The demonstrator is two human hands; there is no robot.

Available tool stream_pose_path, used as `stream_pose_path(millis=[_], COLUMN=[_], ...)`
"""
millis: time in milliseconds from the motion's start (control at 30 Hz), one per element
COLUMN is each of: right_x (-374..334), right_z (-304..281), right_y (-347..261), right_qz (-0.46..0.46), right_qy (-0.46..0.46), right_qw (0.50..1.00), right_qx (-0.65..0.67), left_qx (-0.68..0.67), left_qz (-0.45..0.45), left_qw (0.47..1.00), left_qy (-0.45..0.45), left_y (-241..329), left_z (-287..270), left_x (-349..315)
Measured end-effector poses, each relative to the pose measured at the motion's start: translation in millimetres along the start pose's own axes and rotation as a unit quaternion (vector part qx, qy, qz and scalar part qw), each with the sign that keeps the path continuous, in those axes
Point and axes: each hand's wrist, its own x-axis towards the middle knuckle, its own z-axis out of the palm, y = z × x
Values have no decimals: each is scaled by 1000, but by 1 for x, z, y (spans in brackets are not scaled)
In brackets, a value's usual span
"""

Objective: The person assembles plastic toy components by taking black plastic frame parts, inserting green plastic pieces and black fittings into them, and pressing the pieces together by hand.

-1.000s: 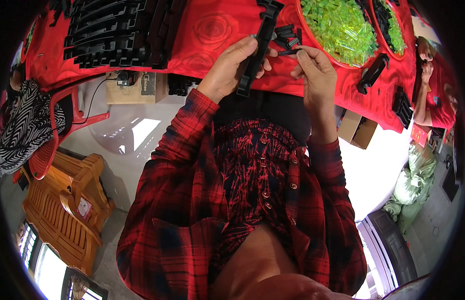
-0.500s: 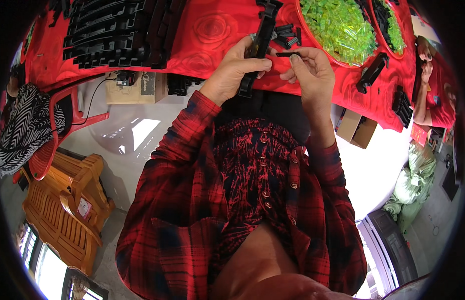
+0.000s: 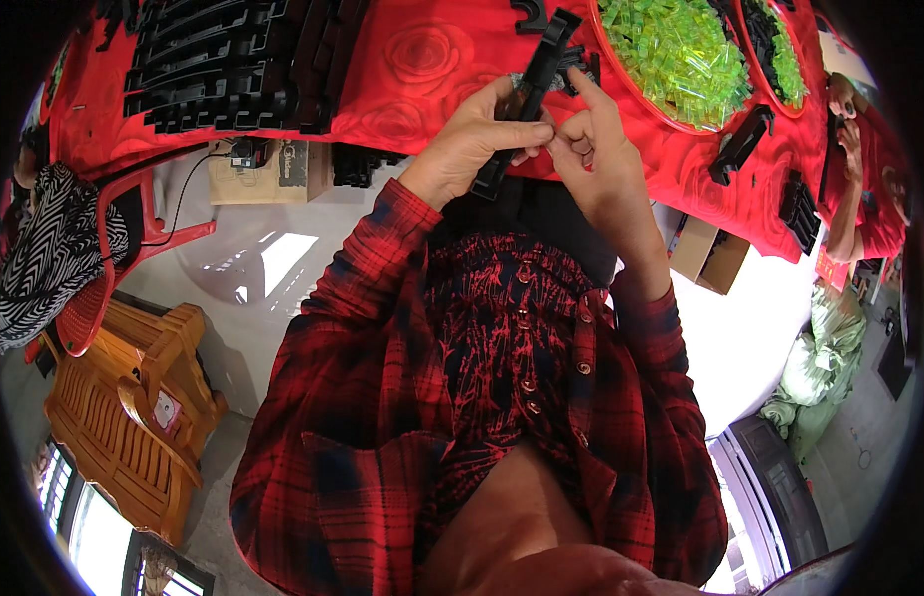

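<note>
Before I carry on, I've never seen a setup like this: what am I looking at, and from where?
There's no machine: these are a person's bare hands. The view comes from a wide fisheye camera worn on the head, looking down, so straight edges bend near the rim. The left hand holds a long black part; the right hand is close beside it, though I can't tell whether it pinches anything. On the red tablecloth lie many black parts at left, small dark pieces beyond the hands, and, at right, green translucent pieces in a red-rimmed container.
</note>
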Motion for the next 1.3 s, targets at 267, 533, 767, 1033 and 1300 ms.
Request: stream_pose_path(millis=[267,533,767,1033,1300], right_x=[0,-8,-11,-21,-26], right_z=[3,-1,-4,-23,-19], right_y=[4,7,3,-19,-38], right_qz=[-13,146,151,57,19], right_qy=[-7,-50,65,129,80], right_qw=[1000,982,963,985,996], right_qx=[0,111,216,99,37], left_qx=[-10,-68,-53,-163,-222], left_qz=[1,24,34,-44,-82], left_qw=[1000,994,998,985,969], left_qy=[16,80,32,-44,-77], left_y=[4,-4,-1,-8,-25], left_z=[4,2,7,8,14], left_x=[1,4,-3,-16,-27])
